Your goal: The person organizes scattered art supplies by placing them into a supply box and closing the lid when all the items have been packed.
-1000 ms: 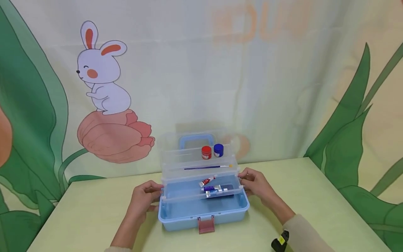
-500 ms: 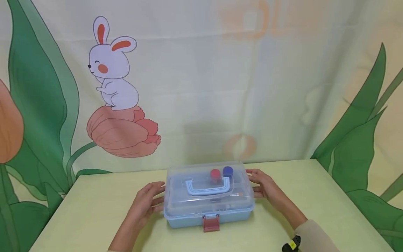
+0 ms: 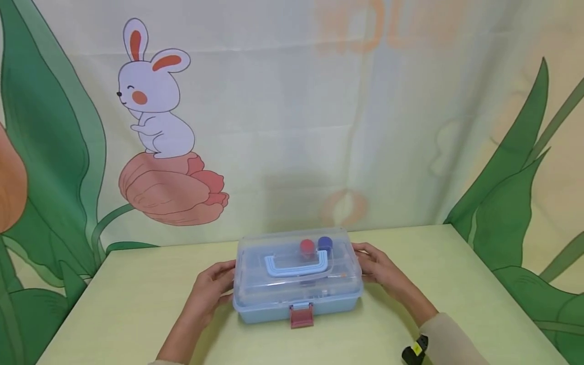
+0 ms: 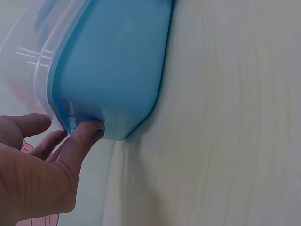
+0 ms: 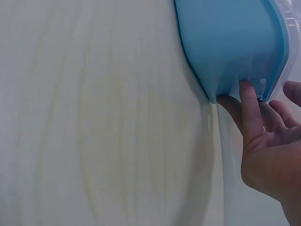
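A blue plastic storage box (image 3: 298, 310) stands on the table with its clear lid (image 3: 260, 284) down over it. The lid's light blue handle (image 3: 296, 271) lies flat, and the pink latch (image 3: 301, 316) hangs down at the front. Through the lid show a red-capped jar (image 3: 307, 246) and a blue-capped jar (image 3: 325, 243). My left hand (image 3: 207, 291) touches the box's left end with its fingertips, thumb by the lid edge in the left wrist view. At the other end, my right hand (image 3: 380, 268) has extended fingertips against the blue wall, seen in the right wrist view.
The pale yellow-green tabletop (image 3: 365, 334) spreads around the box. Close behind rises a cloth backdrop (image 3: 283, 126) printed with a rabbit and plants. A black wrist device (image 3: 415, 350) sits at the right sleeve.
The box stood open a second ago, its clear trays raised with paint tubes and a brush showing. The trays and lid have since folded down. Both hands have stayed at the box's ends.
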Available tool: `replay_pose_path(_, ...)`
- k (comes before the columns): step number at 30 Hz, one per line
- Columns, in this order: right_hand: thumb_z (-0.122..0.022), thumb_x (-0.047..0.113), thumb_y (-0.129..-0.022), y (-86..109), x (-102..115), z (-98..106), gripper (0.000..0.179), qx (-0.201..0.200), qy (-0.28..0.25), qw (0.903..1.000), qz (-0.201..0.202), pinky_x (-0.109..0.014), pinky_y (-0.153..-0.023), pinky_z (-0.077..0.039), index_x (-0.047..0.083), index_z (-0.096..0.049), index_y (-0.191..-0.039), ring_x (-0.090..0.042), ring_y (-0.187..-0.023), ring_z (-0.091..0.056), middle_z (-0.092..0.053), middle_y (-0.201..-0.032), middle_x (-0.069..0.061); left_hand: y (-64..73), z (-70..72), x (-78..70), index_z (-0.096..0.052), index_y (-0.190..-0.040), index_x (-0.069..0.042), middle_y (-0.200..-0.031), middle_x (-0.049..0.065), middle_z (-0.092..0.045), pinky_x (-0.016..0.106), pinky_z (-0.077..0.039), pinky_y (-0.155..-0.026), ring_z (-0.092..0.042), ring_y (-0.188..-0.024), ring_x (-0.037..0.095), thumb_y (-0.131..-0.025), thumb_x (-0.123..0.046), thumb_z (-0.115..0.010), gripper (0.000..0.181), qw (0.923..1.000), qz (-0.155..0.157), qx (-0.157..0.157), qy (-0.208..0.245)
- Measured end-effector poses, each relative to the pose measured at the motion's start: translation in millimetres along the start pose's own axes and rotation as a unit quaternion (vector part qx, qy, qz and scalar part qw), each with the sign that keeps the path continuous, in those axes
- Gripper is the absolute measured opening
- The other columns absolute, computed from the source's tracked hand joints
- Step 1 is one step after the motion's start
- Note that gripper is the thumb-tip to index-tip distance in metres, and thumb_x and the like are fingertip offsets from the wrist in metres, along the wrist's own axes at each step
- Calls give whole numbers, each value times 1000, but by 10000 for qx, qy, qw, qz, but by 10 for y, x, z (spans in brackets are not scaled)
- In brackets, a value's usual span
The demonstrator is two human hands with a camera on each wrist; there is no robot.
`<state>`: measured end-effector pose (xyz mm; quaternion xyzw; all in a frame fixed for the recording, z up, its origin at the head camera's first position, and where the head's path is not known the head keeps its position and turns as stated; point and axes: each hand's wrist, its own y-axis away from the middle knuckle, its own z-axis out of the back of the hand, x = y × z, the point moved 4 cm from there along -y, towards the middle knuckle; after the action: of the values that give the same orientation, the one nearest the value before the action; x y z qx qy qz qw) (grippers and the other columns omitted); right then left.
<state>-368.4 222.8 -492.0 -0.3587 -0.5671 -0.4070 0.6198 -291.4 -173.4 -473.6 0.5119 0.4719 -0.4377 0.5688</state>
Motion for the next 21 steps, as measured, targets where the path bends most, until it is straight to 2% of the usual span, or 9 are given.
replay_pose_path(13,-56,30,-106,177,47,-73,52,213,-57,9997,46,-36,-84,-59,1,-43,-147,-21,-104,-70,-61,-138,-15,217,54,50,-58,-139,-6,-127,8,-67,36,-61,-79,-70,-104,21,-103,-20,-62,38,9995,298,-32,-60)
replay_pose_path(21,-58,30,-105,276,29,-118,50,177,-70,9998,-72,-39,-85,-59,4,-45,-146,-24,-106,-69,-60,-140,-16,342,80,62,-59,-137,-7,-128,9,-67,37,-61,-77,-71,-102,22,-102,-18,-62,37,9990,421,-68,-144)
